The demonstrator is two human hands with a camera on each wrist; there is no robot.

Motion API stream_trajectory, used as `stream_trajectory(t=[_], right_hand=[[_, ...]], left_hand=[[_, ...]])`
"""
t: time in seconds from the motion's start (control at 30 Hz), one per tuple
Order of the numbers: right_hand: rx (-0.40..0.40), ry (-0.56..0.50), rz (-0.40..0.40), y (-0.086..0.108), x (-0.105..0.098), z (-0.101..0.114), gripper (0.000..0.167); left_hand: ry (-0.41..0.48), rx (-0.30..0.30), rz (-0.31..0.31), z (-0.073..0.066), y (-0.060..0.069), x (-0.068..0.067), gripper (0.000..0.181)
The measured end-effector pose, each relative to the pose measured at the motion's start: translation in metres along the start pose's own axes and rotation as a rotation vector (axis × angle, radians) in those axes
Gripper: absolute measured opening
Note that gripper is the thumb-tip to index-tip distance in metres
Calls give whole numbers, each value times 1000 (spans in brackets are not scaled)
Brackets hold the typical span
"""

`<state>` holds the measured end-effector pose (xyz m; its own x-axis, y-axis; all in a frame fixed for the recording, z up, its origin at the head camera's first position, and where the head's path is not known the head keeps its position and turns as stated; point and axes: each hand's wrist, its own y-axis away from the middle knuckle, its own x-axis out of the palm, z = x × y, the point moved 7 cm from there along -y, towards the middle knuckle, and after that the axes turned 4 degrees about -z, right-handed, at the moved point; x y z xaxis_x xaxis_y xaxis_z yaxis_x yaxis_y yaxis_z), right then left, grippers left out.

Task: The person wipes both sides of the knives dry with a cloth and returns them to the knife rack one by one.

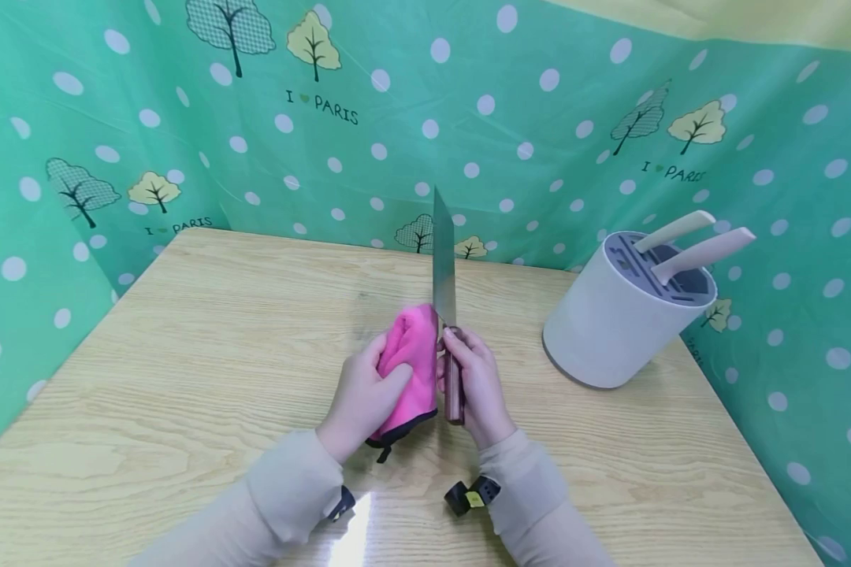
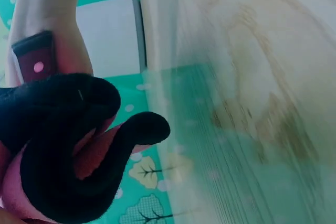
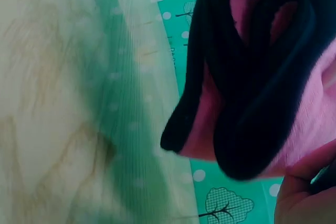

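Note:
My left hand (image 1: pixel 363 394) grips a folded pink cloth (image 1: pixel 417 370) with a dark edge, thumb lying across its front. In the left wrist view the cloth's black border (image 2: pixel 68 182) curls in folds close to the camera. The right hand (image 1: pixel 477 378) holds a cleaver by its brown wooden handle (image 1: pixel 454 386), thumb near the top of the handle. The cleaver's broad blade (image 1: pixel 443 260) points up and away, seen nearly edge-on. The cloth is right beside the handle and the blade's base; whether it touches the blade, I cannot tell.
On the right of the wooden table (image 1: pixel 255 315) stands a white knife block (image 1: pixel 603 323) with a grey slotted top. Two pale-handled knives (image 1: pixel 705 253) stick out of it. A green patterned curtain (image 1: pixel 369 157) hangs behind and at both sides.

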<state>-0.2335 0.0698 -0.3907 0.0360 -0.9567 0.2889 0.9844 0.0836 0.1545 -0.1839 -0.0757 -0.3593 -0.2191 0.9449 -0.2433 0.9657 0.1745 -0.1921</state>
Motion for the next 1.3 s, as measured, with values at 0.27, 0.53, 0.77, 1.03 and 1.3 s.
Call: stream_trajectory(t=[0.27,0.53,0.77,1.03,1.3], right_hand=[[33,-13,-27,3,4,-7,17],[26,-15,-2,5,11,-12,41],[28,-22,29,9,14,-12,43],[-11,-23,14,11,13,-9,40],[-43,-71,-41,7,9,-5,29]], left_hand=[[4,-21,60,-1,0,12,48],[16,-35,57,1,1,15,52],[28,-26,48,0,3,14,47],[6,13,47,-5,9,14,34],[5,63,64,-12,18,15,17]])
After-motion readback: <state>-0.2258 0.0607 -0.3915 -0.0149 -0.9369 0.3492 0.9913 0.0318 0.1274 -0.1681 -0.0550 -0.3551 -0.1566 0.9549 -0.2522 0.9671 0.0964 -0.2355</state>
